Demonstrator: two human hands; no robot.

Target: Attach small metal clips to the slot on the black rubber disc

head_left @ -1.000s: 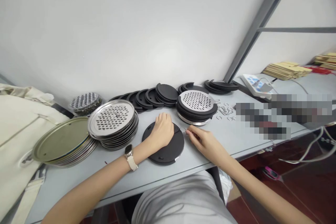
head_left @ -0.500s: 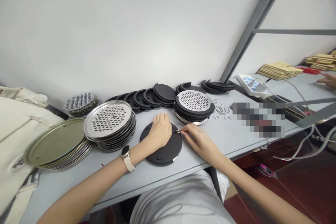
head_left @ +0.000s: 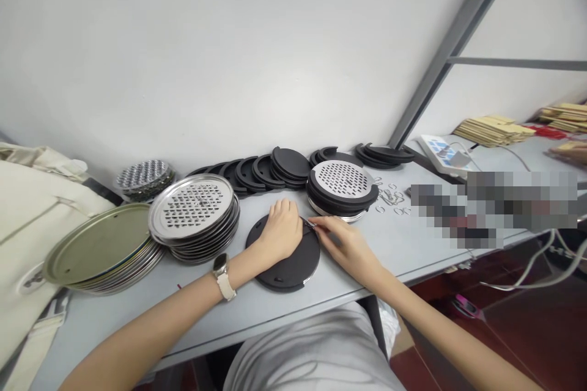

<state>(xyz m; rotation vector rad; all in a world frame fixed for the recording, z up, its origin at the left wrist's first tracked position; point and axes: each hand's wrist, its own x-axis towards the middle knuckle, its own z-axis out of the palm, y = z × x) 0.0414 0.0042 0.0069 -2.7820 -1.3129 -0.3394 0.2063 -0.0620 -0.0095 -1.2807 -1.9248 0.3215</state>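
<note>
A round black disc [head_left: 290,272] lies flat on the grey table, with small holes near its rim and a bright metal edge at the lower right. My left hand [head_left: 282,229] rests on its upper part, fingers curled down against it; the thumb is hidden. At the disc's right rim my right hand [head_left: 343,244] pinches a small metal ring [head_left: 311,224] between thumb and forefinger. Just behind stands a stack of black-rimmed perforated grater discs [head_left: 343,178]. Loose silver rings [head_left: 391,197] lie scattered to its right.
Left of the disc stand stacked metal grater plates [head_left: 197,204] and olive-green round trays [head_left: 105,241]. Black rims [head_left: 250,172] lean in a row along the wall. A beige bag [head_left: 32,244] sits far left. Rightward are a power strip [head_left: 444,156], a metal post [head_left: 440,55] and another person's blurred hand [head_left: 571,151].
My right fingers, with the ring, have shifted slightly up along the disc's rim, and the ring is turned differently. My left hand stays on the disc. The camera view has shifted slightly.
</note>
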